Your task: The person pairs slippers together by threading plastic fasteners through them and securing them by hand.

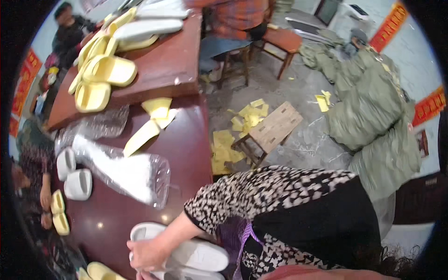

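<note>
At the near edge of the dark red table, white slide slippers point(201, 255) lie side by side, partly cut off by the lower edge. My right hand point(148, 255) reaches across them from the right in a black-and-cream patterned sleeve. Its fingers are curled around a white slipper near the left end. At the lower edge shows a small bit of my left hand point(146, 276), its fingers mostly out of sight. Left of my hands, a yellow slipper point(103, 271) is cut off by the lower edge.
Beyond lie a clear plastic bag point(126, 175) with white contents, yellow cut pieces point(144, 135), grey slippers point(78, 184) and small yellow slippers point(59, 218). A raised shelf point(163, 70) holds more slippers. Right: wooden stool point(276, 127), green sacks point(368, 105). Co-workers point(70, 35) sit around.
</note>
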Motion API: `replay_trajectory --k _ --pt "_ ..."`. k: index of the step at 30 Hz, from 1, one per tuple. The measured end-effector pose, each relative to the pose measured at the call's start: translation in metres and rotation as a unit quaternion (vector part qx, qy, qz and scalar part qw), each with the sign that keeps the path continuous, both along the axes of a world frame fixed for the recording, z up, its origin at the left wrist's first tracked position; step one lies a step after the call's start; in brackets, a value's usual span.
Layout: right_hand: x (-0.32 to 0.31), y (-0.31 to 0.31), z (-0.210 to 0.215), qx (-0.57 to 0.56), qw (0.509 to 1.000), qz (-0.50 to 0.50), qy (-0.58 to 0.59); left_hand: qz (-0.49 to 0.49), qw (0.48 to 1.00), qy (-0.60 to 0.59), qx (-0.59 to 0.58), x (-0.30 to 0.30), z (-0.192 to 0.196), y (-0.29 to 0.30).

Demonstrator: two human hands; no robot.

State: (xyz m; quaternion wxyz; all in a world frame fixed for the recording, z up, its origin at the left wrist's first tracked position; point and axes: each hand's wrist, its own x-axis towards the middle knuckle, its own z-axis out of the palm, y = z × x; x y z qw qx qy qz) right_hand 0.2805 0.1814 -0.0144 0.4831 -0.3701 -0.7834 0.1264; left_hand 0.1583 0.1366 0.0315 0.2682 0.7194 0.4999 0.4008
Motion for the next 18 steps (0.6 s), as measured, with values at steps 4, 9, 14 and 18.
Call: replay_trajectory --k 4,9,14,18 --pt "0.0 0.001 0.004 -0.032 0.999 0.033 0.008 0.149 0.986 0.057 -0.043 -0.014 0.001 -0.007" --pt "0.038 0.002 0.007 0.042 0.999 -0.019 -0.009 0.126 0.97 -0.178 -0.108 -0.001 -0.008 0.018" --pt "0.023 -0.008 0.017 -0.018 0.999 0.041 0.016 0.11 0.942 -0.29 -0.127 -0.029 -0.023 0.011" --pt "0.021 -0.009 0.021 -0.032 0.998 0.05 0.016 0.055 0.923 -0.359 -0.125 -0.037 -0.025 0.01"
